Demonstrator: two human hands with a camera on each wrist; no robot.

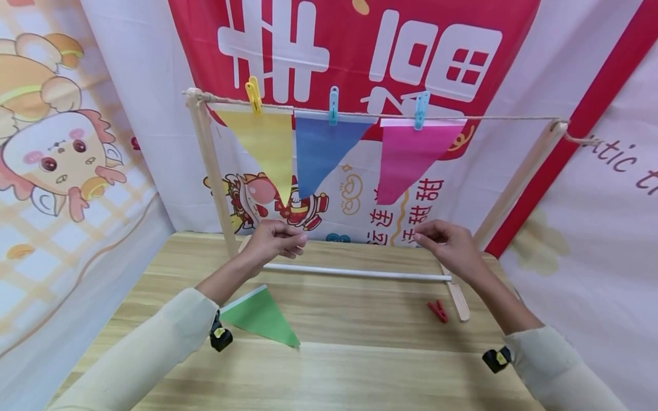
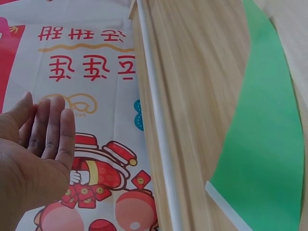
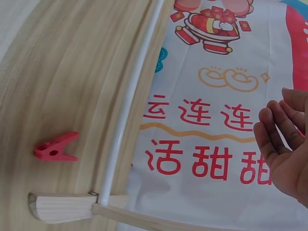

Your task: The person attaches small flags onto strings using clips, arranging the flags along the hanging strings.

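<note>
Three pennants hang in a row from a twine line (image 1: 504, 118): a yellow one (image 1: 269, 140) under a yellow clothespin (image 1: 253, 95), a blue one (image 1: 324, 148) and a pink one (image 1: 411, 154), each under a light blue clothespin. My left hand (image 1: 275, 242) hovers below the yellow pennant, fingers loosely bent and holding nothing. Lower right of the pink pennant, my right hand (image 1: 452, 248) is also in the air with nothing in its fingers. A green pennant (image 1: 263, 321) with a white edge lies on the table near my left forearm. A red clothespin (image 3: 55, 147) lies at the right.
Wooden posts hold the twine, one at the left (image 1: 211, 171) and another at the right (image 1: 521, 182). A white rod (image 1: 354, 273) runs low between them, above the wooden table (image 1: 360, 377). Behind hangs a printed red and white cloth (image 1: 354, 51).
</note>
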